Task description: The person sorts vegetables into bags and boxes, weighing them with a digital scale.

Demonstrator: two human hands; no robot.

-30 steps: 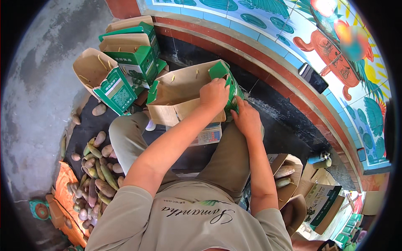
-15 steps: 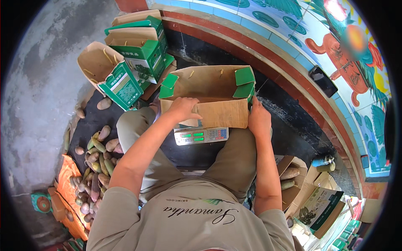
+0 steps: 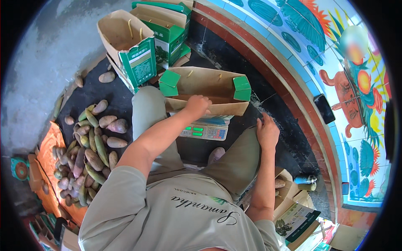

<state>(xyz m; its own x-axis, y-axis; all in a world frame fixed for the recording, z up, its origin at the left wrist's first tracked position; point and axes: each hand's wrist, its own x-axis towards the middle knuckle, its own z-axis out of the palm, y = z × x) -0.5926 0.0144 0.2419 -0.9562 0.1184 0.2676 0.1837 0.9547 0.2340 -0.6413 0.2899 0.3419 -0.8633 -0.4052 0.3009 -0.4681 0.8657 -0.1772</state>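
Note:
An open cardboard box [image 3: 226,109] with green corner flaps rests on a weighing scale [image 3: 204,131] with green lit displays, between my knees. My left hand [image 3: 198,106] is at the top edge of the box's near wall, its fingers curled over the rim. Apart from the box, my right hand [image 3: 268,130] hangs over my right knee, with nothing in it and its fingers loosely apart. The box's inside looks brown and bare where it shows; part of its floor is hidden by the near wall.
Several upright green and brown boxes [image 3: 138,60] stand at the far left. A heap of long root vegetables [image 3: 90,157] lies on the dark mat to my left, partly on orange sheeting [image 3: 49,146]. A phone [image 3: 323,108] rests along the tiled wall; an opened box [image 3: 295,224] sits at lower right.
My right hand has let go of the box's right side and moved nearer to me. The left hand has shifted right along the near rim. The view has turned left.

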